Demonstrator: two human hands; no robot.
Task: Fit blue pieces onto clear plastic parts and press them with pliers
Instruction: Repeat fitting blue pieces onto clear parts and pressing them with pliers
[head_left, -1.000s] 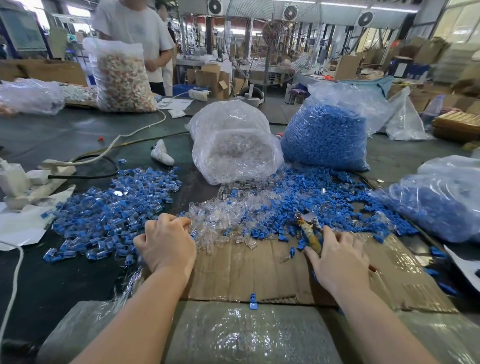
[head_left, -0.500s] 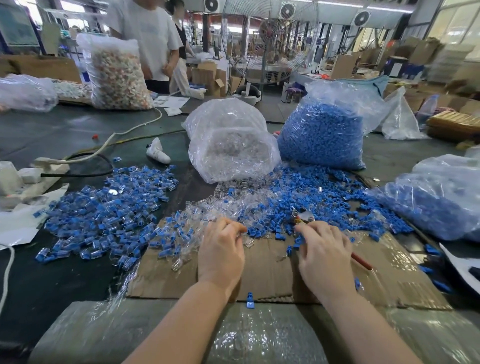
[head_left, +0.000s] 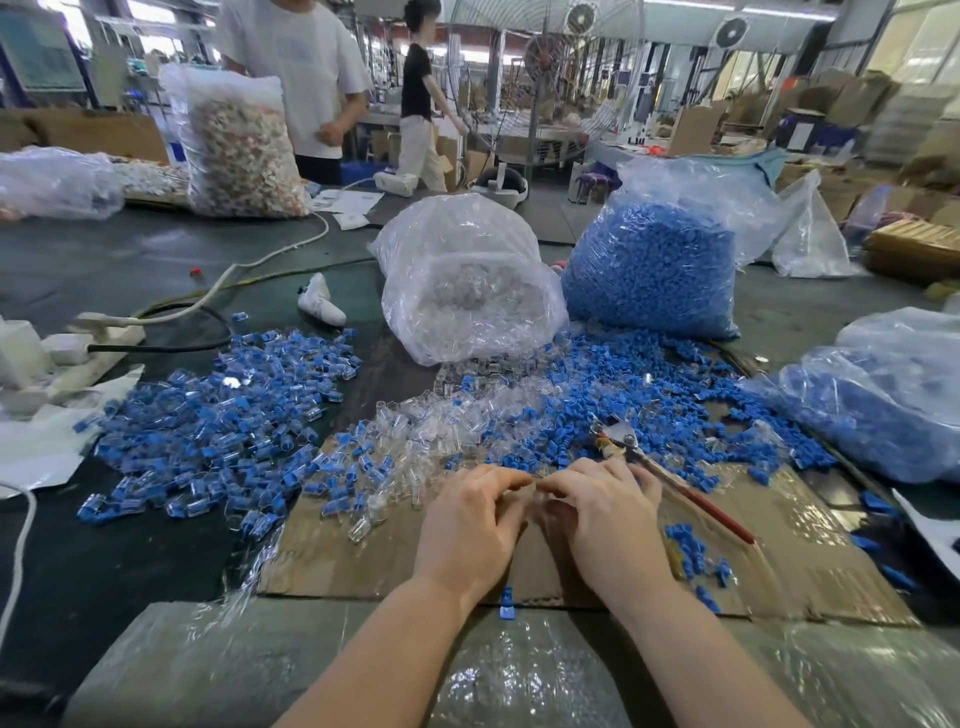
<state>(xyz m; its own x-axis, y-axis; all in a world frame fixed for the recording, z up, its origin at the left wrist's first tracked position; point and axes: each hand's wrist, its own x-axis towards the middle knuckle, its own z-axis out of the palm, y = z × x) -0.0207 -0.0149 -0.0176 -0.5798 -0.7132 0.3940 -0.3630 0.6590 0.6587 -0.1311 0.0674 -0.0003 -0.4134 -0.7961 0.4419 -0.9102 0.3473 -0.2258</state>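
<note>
My left hand and my right hand meet fingertip to fingertip over the cardboard sheet. Both pinch a small clear plastic part that my fingers mostly hide. I see no blue piece between them. The pliers lie just behind my right hand, jaws on the blue pile, with a red handle running out to the right. I cannot tell if my right hand touches them. Loose clear parts and loose blue pieces are heaped right in front of my hands.
A heap of joined blue-and-clear parts spreads at left. Behind stand a bag of clear parts and a bag of blue pieces; another blue-filled bag lies at right. A power strip with cables sits far left. A person stands across the table.
My left hand came from the joined-parts heap at left to the centre. My right hand shifted left off the pliers. The two hands now meet at the fingertips.
</note>
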